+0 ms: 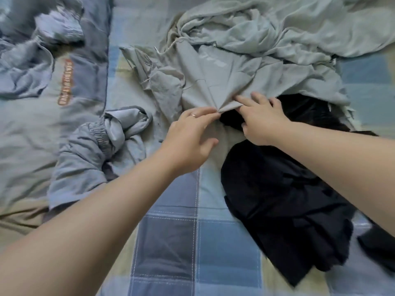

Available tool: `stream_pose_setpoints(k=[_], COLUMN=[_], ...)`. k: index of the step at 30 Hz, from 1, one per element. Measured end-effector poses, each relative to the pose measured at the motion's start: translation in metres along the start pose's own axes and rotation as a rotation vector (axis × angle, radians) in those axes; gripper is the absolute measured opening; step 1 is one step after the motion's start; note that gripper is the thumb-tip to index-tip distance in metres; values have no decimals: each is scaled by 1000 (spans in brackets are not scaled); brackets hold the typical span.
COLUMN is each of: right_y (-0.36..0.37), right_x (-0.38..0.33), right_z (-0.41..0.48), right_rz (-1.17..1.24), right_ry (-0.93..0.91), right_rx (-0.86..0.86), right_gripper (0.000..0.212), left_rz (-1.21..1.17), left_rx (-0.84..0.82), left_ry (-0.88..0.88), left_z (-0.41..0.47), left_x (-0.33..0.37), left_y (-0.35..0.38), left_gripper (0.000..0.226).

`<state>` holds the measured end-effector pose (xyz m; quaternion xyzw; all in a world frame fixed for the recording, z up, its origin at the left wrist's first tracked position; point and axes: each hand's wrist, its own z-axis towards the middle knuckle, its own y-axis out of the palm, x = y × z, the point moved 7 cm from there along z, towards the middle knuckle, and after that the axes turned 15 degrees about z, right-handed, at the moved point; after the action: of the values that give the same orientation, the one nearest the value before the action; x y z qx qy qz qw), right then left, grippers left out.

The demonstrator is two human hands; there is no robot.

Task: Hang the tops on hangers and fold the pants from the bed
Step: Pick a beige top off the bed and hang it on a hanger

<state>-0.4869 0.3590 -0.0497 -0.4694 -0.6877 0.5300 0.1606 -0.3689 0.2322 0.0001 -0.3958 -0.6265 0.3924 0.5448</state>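
A crumpled pale grey-green garment (213, 77) with a faint white print and a drawstring lies at the bed's centre. Both hands meet at its near edge. My left hand (190, 135) pinches a bunched fold of it between fingertips and thumb. My right hand (259, 120) grips the same edge just to the right, fingers curled into the cloth. A black garment (284, 199) lies heaped under and in front of my right hand. Blue-grey pants (92, 150) with an elastic waistband lie crumpled at the left.
A blue, grey and beige checked bed cover (188, 242) spreads underneath everything. More pale grey-green cloth (299, 24) is piled at the back right. At the far left lies blue-grey fabric with orange lettering (65, 82).
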Motion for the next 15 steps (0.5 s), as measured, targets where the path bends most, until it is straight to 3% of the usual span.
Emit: stream_pose_setpoints(k=[8, 11, 15], right_y=[-69, -113, -190], right_x=[-38, -60, -97], right_z=[-131, -193, -271], right_rz=[142, 341, 612], right_ry=[-6, -2, -77], right_rx=[-60, 53, 236], right_gripper=[40, 27, 33], left_rz=[-152, -213, -313], left_rx=[-33, 12, 53], left_ry=[-95, -184, -233], left_z=[-93, -134, -186], left_x=[61, 79, 113], left_y=[-118, -171, -234], left_gripper=[52, 53, 53])
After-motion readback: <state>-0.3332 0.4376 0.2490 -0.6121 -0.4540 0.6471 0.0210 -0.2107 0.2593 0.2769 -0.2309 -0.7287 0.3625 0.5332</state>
